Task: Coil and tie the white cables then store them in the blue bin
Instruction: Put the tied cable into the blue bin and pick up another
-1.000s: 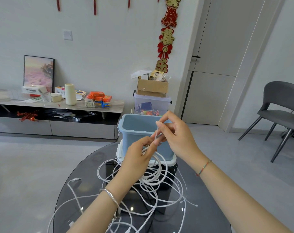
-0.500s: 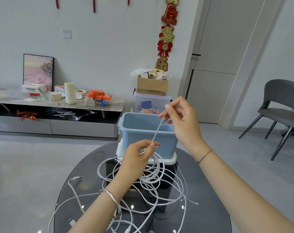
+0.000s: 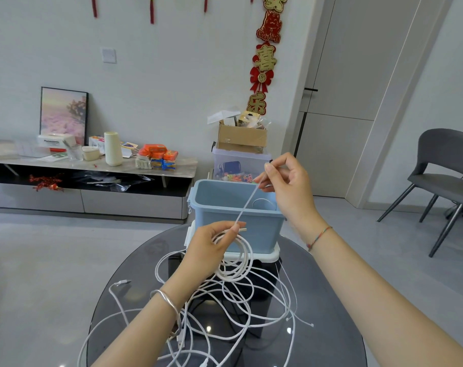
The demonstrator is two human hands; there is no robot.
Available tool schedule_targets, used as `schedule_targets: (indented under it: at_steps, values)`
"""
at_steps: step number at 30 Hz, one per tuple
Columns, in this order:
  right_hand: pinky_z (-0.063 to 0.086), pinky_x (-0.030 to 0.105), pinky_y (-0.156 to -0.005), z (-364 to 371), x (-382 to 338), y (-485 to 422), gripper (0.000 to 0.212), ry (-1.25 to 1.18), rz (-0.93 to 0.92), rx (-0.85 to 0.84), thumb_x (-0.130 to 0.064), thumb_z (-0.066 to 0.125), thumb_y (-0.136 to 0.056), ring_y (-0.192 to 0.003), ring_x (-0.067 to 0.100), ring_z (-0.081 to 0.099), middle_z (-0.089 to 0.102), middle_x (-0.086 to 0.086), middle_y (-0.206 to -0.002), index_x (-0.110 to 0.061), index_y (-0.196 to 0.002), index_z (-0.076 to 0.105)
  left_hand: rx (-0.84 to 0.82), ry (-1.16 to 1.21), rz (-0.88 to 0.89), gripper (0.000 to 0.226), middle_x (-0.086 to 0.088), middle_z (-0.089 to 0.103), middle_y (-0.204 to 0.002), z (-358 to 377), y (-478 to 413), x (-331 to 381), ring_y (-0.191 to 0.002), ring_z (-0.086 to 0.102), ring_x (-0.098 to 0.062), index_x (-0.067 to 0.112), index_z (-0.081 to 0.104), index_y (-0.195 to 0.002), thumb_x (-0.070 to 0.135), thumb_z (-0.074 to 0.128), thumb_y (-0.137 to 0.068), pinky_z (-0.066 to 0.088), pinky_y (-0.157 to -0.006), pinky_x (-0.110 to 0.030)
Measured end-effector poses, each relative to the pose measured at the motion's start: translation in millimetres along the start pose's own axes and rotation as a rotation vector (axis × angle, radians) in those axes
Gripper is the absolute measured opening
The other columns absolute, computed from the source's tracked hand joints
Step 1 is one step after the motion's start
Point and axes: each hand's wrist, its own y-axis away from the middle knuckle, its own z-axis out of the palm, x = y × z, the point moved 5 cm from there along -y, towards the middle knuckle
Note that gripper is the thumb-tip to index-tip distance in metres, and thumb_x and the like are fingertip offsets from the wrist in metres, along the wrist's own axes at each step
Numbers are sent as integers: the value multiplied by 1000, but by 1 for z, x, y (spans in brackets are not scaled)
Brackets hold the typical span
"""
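The left hand (image 3: 209,247) grips a coil (image 3: 249,256) of white cable, just in front of the bin (image 3: 262,234). The right hand (image 3: 288,186) pinches a thin strand (image 3: 248,202). The strand runs tight from the coil, up and to the right (over the bin). Wrapping it round the coil looks like the next step.

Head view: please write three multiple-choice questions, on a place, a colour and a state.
1. Where is the blue bin? A on the floor; B on the dark table; C on the chair.
2. What colour is the bracelet on the left wrist? A silver; B red; C black.
3. What is the left hand doing? A lying flat; B hanging empty; C holding a cable coil.
Answers: B, it stands on the table; A, the metal shines silver; C, it grips the loops.
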Motion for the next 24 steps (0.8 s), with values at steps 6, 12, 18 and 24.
schedule_targets:
  at_steps: [6,12,18,24]
  values:
    - [54,20,-58,-3,18,3,15,-79,109,27,-10,46,-98,-62,8,66,68,8,-75,-8,-83,47,-44,-174,-6,19,11,63,-68,-17,-26,-10,-49,53,1,23,71,-100,32,55,-94,41,-52,-13]
    - [55,18,-57,-18,57,-40,13,-303,438,137,-9,51,-96,-57,10,65,68,9,-76,-9,-83,50,-145,-146,-40,27,-3,70,-81,-35,-107,17,-69,69,-16,12,66,-107,33,58,-92,58,-65,-27]
    - [50,20,-52,-27,116,-86,19,115,446,85,-6,59,-91,-61,15,63,70,11,-77,-10,-74,51,-229,-190,-109,18,-13,70,-88,-35,-196,-1,-66,71,-18,9,66,-93,26,68,-86,60,-66,-28]
    - [54,31,-69,-26,174,-113,24,624,336,-79,-14,67,-79,-67,15,67,69,-5,-61,-21,-59,56,-324,-373,-150,28,-14,70,-80,-4,-253,-67,-53,65,-5,2,68,-86,30,72,-83,57,-58,-19]
